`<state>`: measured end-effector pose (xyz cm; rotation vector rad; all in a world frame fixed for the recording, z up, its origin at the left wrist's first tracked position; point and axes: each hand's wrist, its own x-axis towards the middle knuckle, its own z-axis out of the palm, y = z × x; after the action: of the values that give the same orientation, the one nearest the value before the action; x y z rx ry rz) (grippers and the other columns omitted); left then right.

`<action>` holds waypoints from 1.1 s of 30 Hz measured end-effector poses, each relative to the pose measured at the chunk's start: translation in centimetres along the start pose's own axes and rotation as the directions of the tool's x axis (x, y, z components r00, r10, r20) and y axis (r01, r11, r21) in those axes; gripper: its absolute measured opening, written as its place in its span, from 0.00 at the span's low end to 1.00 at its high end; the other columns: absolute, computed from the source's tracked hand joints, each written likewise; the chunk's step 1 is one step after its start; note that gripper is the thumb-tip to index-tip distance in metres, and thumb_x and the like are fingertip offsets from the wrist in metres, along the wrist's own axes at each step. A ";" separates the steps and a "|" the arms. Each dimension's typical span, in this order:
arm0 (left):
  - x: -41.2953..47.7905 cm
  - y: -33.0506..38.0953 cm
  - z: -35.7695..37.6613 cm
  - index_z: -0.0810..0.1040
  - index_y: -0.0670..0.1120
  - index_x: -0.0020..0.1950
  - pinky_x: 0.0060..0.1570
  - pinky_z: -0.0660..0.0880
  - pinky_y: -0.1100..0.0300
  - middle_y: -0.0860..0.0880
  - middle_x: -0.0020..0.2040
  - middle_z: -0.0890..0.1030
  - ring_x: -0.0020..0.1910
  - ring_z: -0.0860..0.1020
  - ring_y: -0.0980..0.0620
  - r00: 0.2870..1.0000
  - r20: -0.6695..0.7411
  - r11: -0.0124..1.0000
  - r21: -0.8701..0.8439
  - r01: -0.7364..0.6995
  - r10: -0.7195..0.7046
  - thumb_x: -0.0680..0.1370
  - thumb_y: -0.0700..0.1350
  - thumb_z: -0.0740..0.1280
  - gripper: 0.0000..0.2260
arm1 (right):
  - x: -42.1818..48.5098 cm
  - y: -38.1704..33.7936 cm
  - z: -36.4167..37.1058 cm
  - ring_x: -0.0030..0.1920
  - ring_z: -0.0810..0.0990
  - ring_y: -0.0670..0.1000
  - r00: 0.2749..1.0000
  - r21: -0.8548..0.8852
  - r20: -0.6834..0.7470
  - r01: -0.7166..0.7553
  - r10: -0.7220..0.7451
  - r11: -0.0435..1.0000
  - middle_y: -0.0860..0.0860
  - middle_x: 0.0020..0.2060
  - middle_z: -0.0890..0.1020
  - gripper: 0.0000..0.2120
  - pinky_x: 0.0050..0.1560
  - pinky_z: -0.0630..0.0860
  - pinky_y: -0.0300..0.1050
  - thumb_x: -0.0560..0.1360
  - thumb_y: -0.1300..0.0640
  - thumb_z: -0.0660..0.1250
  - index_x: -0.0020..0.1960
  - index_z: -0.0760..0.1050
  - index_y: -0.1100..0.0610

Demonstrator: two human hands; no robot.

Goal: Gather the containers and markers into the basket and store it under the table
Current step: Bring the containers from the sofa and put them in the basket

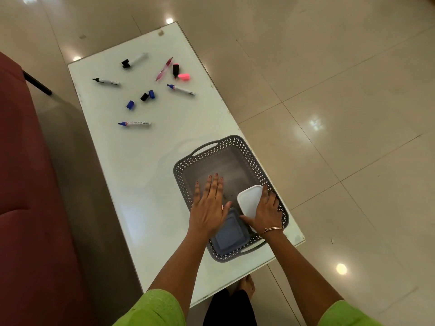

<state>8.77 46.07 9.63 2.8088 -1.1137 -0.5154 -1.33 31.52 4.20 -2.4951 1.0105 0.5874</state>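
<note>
Looking down from the head camera, I see both hands over the grey basket (237, 147), which sits on the white table (146, 175) at its near right end. My left hand (209, 208) is flat, fingers (213, 184) straight and close together, holding nothing; its fingertips hover above the bare basket floor, and just under the heel of that palm lies the blue-grey container (229, 236), in the near corner of the basket. My right hand (264, 214) rests on the white container (250, 200) — fingers draped along its right edge, thumb against its near left side — so it grips that box inside the basket's right half. Whether the white container touches the floor of the basket or is tilted against the wall, I cannot tell.

Well beyond both sets of fingertips, at the far end of the table, the markers are scattered: a blue marker (134, 123) nearest to the fingers, another blue-tipped marker (180, 89), a black marker (106, 81), a pink pen (163, 69), a pink highlighter (175, 70) with its pink cap (184, 77) just beside it, and loose blue caps (130, 104) and black ones — all uncapped, all outside the basket
</note>
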 end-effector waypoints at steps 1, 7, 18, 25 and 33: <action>0.0 0.1 0.0 0.43 0.45 0.76 0.75 0.42 0.44 0.45 0.78 0.49 0.77 0.47 0.47 1.000 0.000 1.000 0.000 0.000 0.000 0.79 0.59 0.47 0.30 | 0.0 0.0 0.0 0.66 0.65 0.63 1.000 0.001 0.008 0.009 -0.009 1.000 0.62 0.68 0.62 0.59 0.58 0.74 0.61 0.58 0.33 0.72 0.73 0.42 0.58; -0.1 0.4 -0.1 0.44 0.45 0.76 0.75 0.45 0.43 0.45 0.78 0.50 0.77 0.47 0.47 1.000 0.004 1.000 0.002 -0.001 0.001 0.79 0.59 0.47 0.30 | -0.1 0.3 -0.6 0.68 0.63 0.64 0.998 0.055 0.053 0.031 -0.034 0.998 0.63 0.70 0.60 0.62 0.61 0.71 0.62 0.57 0.32 0.72 0.73 0.41 0.60; -0.8 2.9 -1.6 0.45 0.44 0.76 0.74 0.40 0.44 0.45 0.78 0.50 0.77 0.46 0.47 0.994 -0.043 0.991 -0.092 0.094 -0.099 0.80 0.53 0.47 0.26 | 0.2 0.9 -6.2 0.74 0.57 0.59 0.896 -0.108 -0.087 0.425 -0.435 0.899 0.60 0.73 0.62 0.25 0.74 0.54 0.54 0.79 0.50 0.53 0.72 0.56 0.60; -0.8 5.5 -2.8 0.44 0.45 0.76 0.74 0.39 0.42 0.45 0.78 0.47 0.77 0.44 0.48 0.978 -0.043 0.970 -0.143 0.194 -0.202 0.81 0.52 0.47 0.25 | 1.0 0.7 -10.2 0.76 0.46 0.57 0.875 -0.207 -0.014 0.470 -0.483 0.858 0.55 0.76 0.50 0.26 0.75 0.46 0.57 0.80 0.49 0.49 0.75 0.46 0.53; 2.6 9.6 -4.1 0.42 0.43 0.75 0.70 0.31 0.45 0.44 0.78 0.47 0.77 0.43 0.46 0.933 -0.062 0.918 -0.214 0.333 -0.354 0.79 0.42 0.51 0.27 | 6.7 3.9 -17.2 0.76 0.46 0.55 0.809 -0.273 0.107 0.583 -0.578 0.765 0.53 0.76 0.50 0.25 0.75 0.47 0.56 0.80 0.49 0.49 0.75 0.46 0.52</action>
<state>5.62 37.08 14.62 2.8198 -0.5133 -0.4737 4.29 16.72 14.51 -2.8490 0.0910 0.5794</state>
